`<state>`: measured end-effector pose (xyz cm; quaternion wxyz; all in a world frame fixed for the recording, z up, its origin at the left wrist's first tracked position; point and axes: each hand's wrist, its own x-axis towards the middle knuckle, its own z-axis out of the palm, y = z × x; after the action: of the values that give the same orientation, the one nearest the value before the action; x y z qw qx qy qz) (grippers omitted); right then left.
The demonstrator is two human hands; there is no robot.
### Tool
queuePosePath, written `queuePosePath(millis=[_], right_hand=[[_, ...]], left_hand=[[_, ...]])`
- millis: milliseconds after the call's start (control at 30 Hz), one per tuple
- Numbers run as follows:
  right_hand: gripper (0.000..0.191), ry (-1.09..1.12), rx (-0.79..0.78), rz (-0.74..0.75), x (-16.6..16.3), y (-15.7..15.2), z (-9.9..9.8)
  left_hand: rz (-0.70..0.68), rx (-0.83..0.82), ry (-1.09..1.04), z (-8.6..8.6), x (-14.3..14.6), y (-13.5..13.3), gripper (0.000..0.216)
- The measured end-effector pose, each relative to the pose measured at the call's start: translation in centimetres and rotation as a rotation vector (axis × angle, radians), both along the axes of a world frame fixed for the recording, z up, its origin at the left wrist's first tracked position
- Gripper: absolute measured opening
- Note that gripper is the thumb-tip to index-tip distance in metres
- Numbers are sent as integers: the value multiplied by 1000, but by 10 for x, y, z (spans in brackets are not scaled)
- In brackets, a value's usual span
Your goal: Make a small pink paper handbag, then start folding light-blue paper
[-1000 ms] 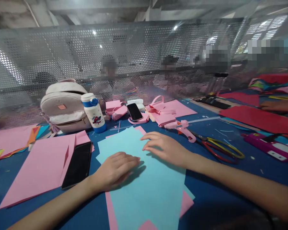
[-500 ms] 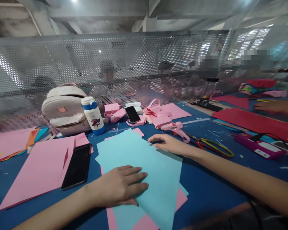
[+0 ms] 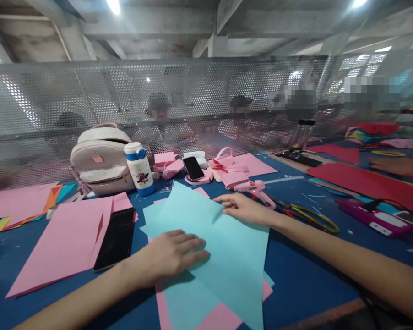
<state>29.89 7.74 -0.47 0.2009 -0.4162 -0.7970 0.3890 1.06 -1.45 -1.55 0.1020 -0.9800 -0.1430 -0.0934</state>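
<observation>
While the left hand (image 3: 181, 254) lies palm down over the top blue sheet (image 3: 236, 266) in the head view, its fingers extended and slightly parted, the right hand (image 3: 239, 207) is at the sheet's far edge with fingers bent; whether thumb and finger pinch the paper cannot be told. The top sheet is directly under the left hand, askew over a lower blue sheet (image 3: 187, 307) and a pink sheet (image 3: 220, 319), both visible on the near side of that hand. As judged, work on this pile is at an early stage: no cut or glue shows on the visible part of the top sheet, and the edges are not yet lined up. Shaped work is found only beyond the hands, where folded pink pieces (image 3: 168, 166) lie. The glue gun (image 3: 258, 190), just beyond the right hand, and the scissors (image 3: 312, 217), to its right, are in neither hand. Left of the left hand lie a black phone (image 3: 115, 240) and pink paper (image 3: 60, 243), the latter apart from the pile.
</observation>
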Motion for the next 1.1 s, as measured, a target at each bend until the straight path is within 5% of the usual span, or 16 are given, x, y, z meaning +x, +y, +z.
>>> queuePosePath(millis=[233,367,733,867,1100], right_hand=[[41,-59,124,149,-8,4,20],[37,-97,123,317,-22,8,25],[37,-107,-17,578,-48,3,53],[36,-26,-21,511,-44,6,56],[52,370,-139,175,-18,0,74]], left_hand=[[133,225,-209,29,-13,3,27],[218,224,-305,33,-10,-2,26],[413,-397,-340,34,-25,15,11],[493,-564,-421,38,-29,22,19],[551,-714,-499,42,-29,26,28]])
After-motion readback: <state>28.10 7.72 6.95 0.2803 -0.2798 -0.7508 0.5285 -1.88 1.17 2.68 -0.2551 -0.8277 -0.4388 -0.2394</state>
